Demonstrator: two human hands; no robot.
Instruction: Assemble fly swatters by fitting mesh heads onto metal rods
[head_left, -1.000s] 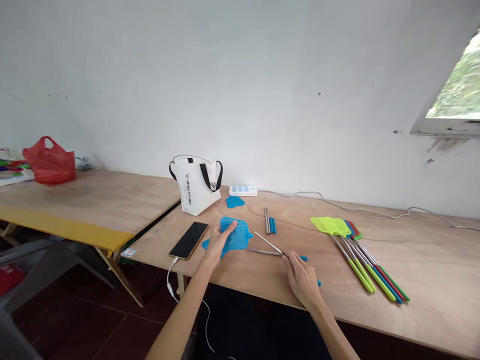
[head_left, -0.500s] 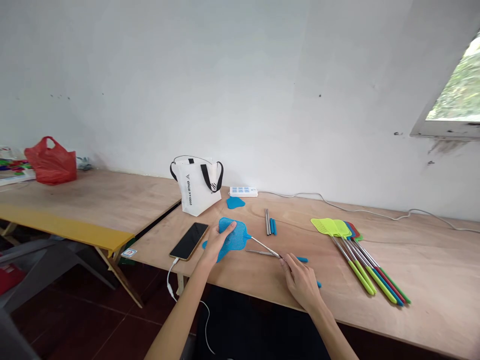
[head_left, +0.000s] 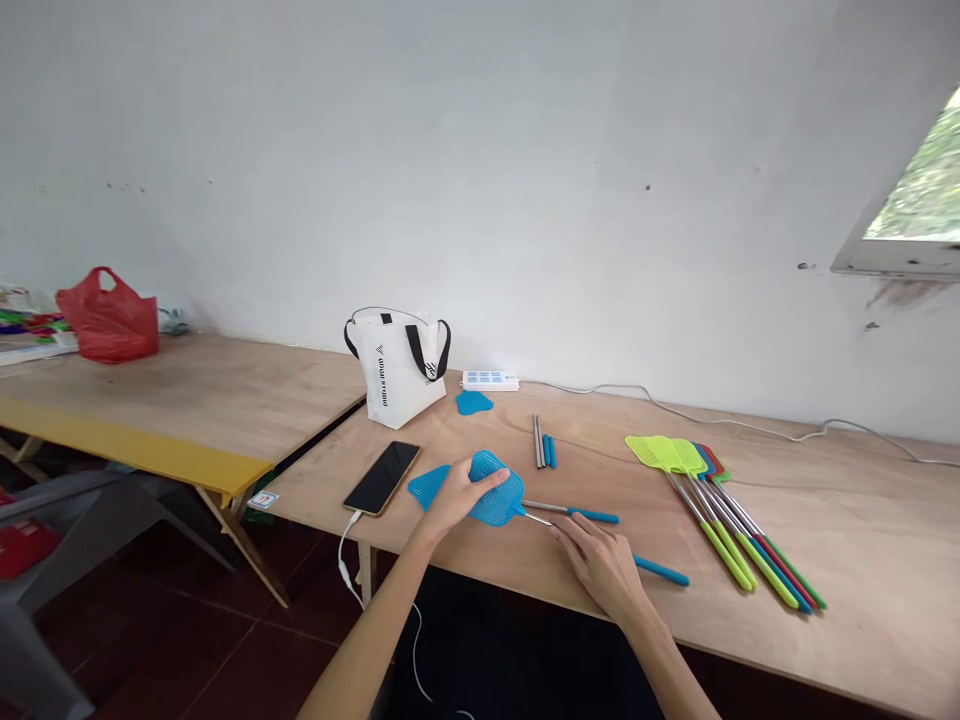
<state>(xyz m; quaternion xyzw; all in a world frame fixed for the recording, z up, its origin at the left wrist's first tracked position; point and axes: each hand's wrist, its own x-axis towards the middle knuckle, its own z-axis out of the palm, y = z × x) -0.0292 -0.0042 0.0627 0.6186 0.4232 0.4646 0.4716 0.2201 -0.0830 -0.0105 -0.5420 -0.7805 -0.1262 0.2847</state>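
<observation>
- The blue mesh head [head_left: 497,490] is in front of me, just above the table [head_left: 592,625]; take it as the clock's centre, twelve towards the wall.
- At nine, my left hand [head_left: 454,497] pinches it, thumb on top, probably to keep the thin mesh from twisting and leave its neck bare.
- At four, my right hand [head_left: 600,565] grips the metal rod [head_left: 536,519] near its tip, likely for better aim; the tip meets the neck, how deep I can't tell. The blue handle [head_left: 661,572] past my wrist seems to be its other end.
- A second blue-handled rod [head_left: 592,516] lies between three and four, just beyond my fingers, handy.
- Loose tubes [head_left: 538,442] and short blue grips [head_left: 550,451] sit at one, side by side, perhaps so they stay sorted.
- Whole swatters [head_left: 720,515] fan out at three, well apart, presumably to leave elbow room.
- My phone [head_left: 381,478] lies at nine, past another blue head [head_left: 427,486].
</observation>
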